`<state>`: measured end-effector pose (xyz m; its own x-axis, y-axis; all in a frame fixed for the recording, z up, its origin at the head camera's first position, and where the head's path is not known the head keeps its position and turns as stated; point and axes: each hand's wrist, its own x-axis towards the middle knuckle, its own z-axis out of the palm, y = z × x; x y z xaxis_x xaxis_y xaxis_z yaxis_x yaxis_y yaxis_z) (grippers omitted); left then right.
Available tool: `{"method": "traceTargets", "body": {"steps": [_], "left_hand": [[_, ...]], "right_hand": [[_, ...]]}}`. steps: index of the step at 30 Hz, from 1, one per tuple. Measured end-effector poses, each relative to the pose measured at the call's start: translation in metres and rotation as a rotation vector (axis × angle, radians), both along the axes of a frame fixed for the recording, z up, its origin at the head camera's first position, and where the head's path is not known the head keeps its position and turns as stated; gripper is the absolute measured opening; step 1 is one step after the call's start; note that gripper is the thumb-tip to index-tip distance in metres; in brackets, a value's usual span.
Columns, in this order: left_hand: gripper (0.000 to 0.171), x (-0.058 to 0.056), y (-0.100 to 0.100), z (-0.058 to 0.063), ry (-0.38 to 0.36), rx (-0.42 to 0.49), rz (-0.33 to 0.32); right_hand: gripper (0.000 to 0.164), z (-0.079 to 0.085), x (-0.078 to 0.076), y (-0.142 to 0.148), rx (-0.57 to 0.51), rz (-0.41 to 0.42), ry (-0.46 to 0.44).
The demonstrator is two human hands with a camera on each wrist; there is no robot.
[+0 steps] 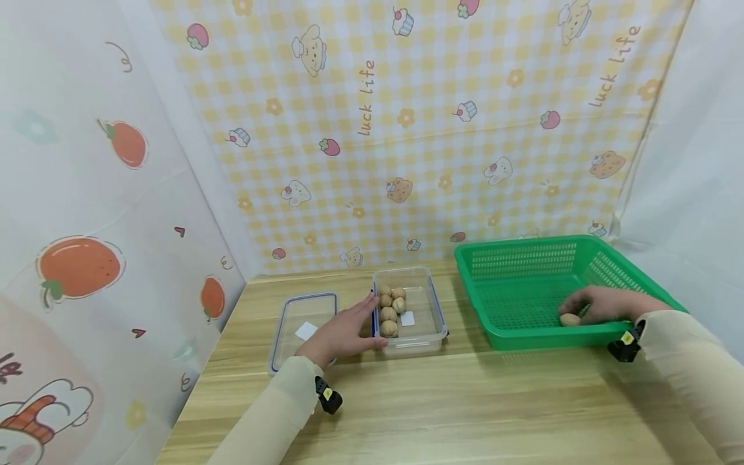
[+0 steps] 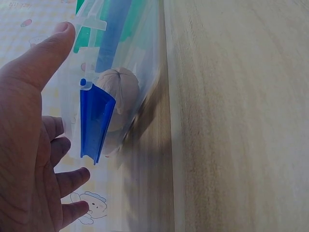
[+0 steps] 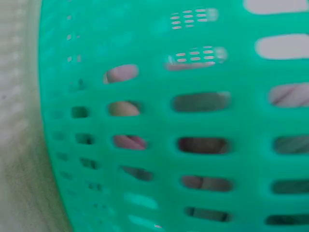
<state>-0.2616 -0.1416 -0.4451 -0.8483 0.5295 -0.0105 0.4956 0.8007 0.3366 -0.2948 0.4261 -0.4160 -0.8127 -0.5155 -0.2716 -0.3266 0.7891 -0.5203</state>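
My left hand (image 1: 344, 332) touches the left side of a clear plastic box (image 1: 427, 316), its fingers fairly straight. Inside the box, several walnuts (image 1: 388, 314) sit along the left wall beside a white square. The left wrist view shows the thumb at the box rim, near a blue latch (image 2: 95, 123), and a walnut (image 2: 118, 89) through the wall. Over at the right, my right hand (image 1: 609, 303) reaches into a green basket (image 1: 491, 326) and pinches a walnut (image 1: 570, 320). In the right wrist view the basket wall (image 3: 159, 121) mostly hides that hand.
A clear lid (image 1: 290, 316) with a blue seal lies left of the box, partly under the left forearm. The wooden table (image 1: 407, 413) meets a patterned cloth (image 1: 372, 213) at its back edge. A white cloth wall rises behind the basket on the right.
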Motion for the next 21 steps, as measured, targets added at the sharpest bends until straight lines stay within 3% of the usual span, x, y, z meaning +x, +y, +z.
{"method": "traceTargets", "body": {"steps": [5, 10, 21], "left_hand": [[0.102, 0.001, 0.001, 0.0, -0.006, -0.007, 0.011], [0.102, 0.001, 0.002, -0.001, -0.008, -0.014, 0.009], [0.103, -0.001, 0.001, -0.001, 0.026, -0.042, -0.016]], "right_hand": [[0.036, -0.002, 0.001, -0.001, 0.005, 0.03, 0.053], [0.041, -0.001, 0.0, -0.002, -0.049, 0.024, 0.063], [0.044, 0.033, -0.004, -0.033, -0.168, -0.039, 0.098]]}}
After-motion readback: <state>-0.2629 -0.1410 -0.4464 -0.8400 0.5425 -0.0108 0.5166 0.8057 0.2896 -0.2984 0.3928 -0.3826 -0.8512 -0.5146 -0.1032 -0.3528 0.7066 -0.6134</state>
